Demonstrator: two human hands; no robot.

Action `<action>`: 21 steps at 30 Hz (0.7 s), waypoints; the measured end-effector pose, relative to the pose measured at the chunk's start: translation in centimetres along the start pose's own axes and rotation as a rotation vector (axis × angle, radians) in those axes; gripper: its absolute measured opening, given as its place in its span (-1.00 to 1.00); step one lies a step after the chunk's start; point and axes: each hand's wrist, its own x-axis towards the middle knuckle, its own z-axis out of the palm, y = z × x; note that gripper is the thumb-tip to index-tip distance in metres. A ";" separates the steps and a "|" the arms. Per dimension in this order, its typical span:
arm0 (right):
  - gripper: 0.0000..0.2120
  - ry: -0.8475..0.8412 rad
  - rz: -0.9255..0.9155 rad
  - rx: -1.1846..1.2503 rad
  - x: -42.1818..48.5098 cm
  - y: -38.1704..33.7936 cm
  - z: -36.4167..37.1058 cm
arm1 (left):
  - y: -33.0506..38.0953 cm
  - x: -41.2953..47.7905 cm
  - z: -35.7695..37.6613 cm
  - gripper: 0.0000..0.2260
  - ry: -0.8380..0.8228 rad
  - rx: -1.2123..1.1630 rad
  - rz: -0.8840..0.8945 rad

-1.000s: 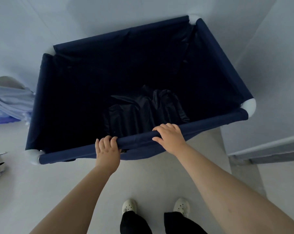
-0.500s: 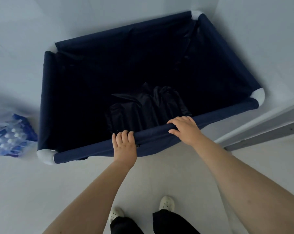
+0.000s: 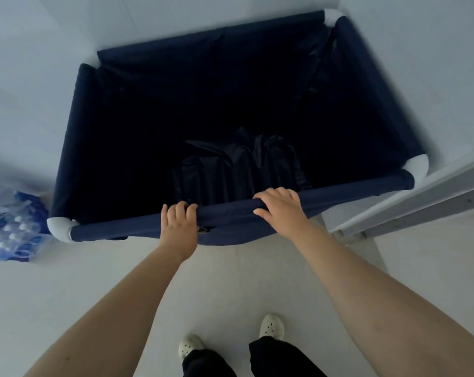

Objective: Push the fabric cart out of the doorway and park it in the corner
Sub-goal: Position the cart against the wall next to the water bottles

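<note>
The fabric cart is a navy cloth bin on a frame with white corner joints, standing in front of me with its far side close to the white walls. Crumpled dark fabric lies inside near the front. My left hand grips the near top rail left of its middle, fingers curled over it. My right hand rests on the same rail further right, fingers draped over the top and thumb under the front.
White walls meet in a corner behind the cart's far right joint. A door frame and threshold run along the right. A pack of water bottles in blue wrap sits on the floor at left. My shoes stand below.
The cart has rolled forward and rightward, its far right corner now nearer the wall corner. The bottle pack has come further into view at left. Both hands stay on the rail.
</note>
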 end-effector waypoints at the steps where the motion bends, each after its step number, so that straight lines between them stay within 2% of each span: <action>1: -0.69 -0.005 -0.004 0.006 0.4 0.1 -0.1 | 0.0 0.3 -0.1 -0.51 0.004 0.003 0.002; 7: -0.70 -0.080 -0.004 -0.006 2.7 1.9 -1.2 | 0.8 1.8 -0.4 -0.45 0.023 0.056 0.022; 10: -0.70 -0.035 -0.023 -0.026 2.5 2.0 -0.8 | 1.0 1.8 -0.3 -0.40 0.057 0.075 0.016; 17: -0.71 -0.048 -0.018 -0.022 2.5 1.9 -0.9 | 0.8 1.8 -0.2 -0.38 0.052 0.038 0.016; 21: -0.73 -0.071 0.001 -0.015 2.4 1.7 -1.3 | -0.1 1.6 0.2 -0.50 0.104 -0.031 0.090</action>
